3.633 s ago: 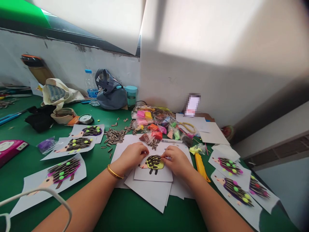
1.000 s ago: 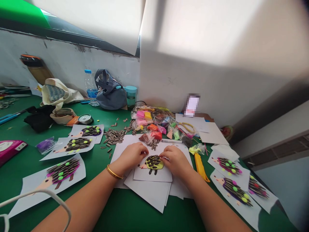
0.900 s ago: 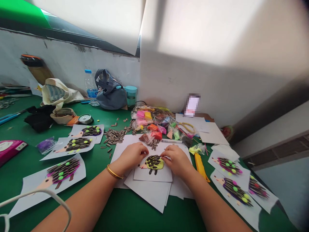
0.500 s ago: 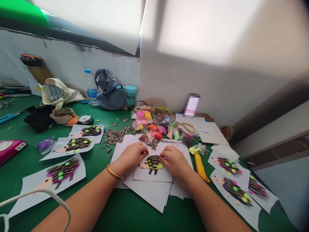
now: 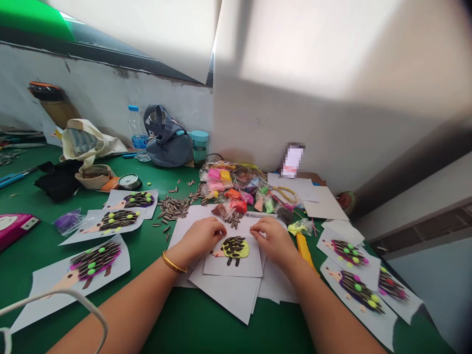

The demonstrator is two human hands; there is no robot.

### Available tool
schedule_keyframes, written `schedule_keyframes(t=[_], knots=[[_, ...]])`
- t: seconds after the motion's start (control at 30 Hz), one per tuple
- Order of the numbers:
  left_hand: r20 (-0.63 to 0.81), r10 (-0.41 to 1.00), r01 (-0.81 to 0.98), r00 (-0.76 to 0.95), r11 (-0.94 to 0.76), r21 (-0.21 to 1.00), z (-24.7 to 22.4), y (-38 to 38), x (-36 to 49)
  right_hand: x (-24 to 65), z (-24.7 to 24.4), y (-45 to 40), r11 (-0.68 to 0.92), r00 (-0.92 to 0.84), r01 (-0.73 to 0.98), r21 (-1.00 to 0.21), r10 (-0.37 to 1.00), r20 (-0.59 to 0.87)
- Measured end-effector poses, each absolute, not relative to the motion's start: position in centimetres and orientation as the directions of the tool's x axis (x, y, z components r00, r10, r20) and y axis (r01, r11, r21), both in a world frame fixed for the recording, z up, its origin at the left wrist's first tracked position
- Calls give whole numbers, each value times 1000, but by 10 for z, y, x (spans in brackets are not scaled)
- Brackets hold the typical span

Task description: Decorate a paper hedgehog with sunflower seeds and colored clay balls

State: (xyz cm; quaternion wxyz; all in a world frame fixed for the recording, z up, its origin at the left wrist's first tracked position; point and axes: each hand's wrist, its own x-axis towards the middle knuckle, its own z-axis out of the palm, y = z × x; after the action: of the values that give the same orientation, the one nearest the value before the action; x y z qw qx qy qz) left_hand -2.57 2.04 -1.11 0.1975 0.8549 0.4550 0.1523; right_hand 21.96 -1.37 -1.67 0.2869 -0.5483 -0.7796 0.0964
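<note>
A paper hedgehog picture (image 5: 214, 268) lies on a stack of white sheets (image 5: 230, 297). Its yellow-green clay body (image 5: 242, 251) carries several striped sunflower seeds (image 5: 233, 243) on its upper and left parts, with bare clay at the lower right. My left hand (image 5: 204, 237) rests at the picture's left edge, fingers curled and tips together; anything inside is hidden. My right hand (image 5: 272, 242) hovers beside the upper right of the body, thumb and forefinger slightly apart, no seed visible between them. A few loose seeds (image 5: 234, 220) lie just above the picture.
A seed pile (image 5: 173, 209) lies left of bagged coloured clay (image 5: 232, 184). Other hedgehog pictures (image 5: 121, 265) sit on both sides of the green table (image 5: 199, 324). Near my right forearm is a yellow tool (image 5: 305, 250). A white cable (image 5: 88, 302) crosses the lower left.
My right hand has drawn back from the clay body, a little to the right, and its thumb and forefinger have parted. My left hand stays where it was.
</note>
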Motion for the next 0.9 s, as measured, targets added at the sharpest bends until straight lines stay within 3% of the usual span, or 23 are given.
schedule_keyframes(t=[0.17, 0.33, 0.53, 0.6, 0.7, 0.8, 0.9], knots=[[65, 837, 720, 543, -504, 478, -10, 20, -26, 251, -21, 1, 212, -45, 867, -450, 935, 352], [69, 839, 723, 539, -504, 472, -11, 21, -26, 243, -31, 7, 240, -161, 873, -425, 964, 213], [64, 837, 724, 543, -505, 469, -11, 20, -25, 231, -30, 8, 257, -193, 894, -368, 960, 202], [82, 840, 722, 536, -507, 471, -9, 19, -25, 230, -27, 7, 234, -164, 886, -400, 966, 201], [160, 855, 719, 493, -504, 479, -3, 16, -21, 223, -22, -1, 240, -106, 806, -541, 958, 267], [272, 825, 663, 496, -562, 494, 4, 6, -12, 207, -16, -15, 337, -111, 661, -670, 927, 357], [268, 778, 606, 569, -616, 503, 9, -5, -3, 191, -10, -30, 465, -200, 545, -698, 880, 430]])
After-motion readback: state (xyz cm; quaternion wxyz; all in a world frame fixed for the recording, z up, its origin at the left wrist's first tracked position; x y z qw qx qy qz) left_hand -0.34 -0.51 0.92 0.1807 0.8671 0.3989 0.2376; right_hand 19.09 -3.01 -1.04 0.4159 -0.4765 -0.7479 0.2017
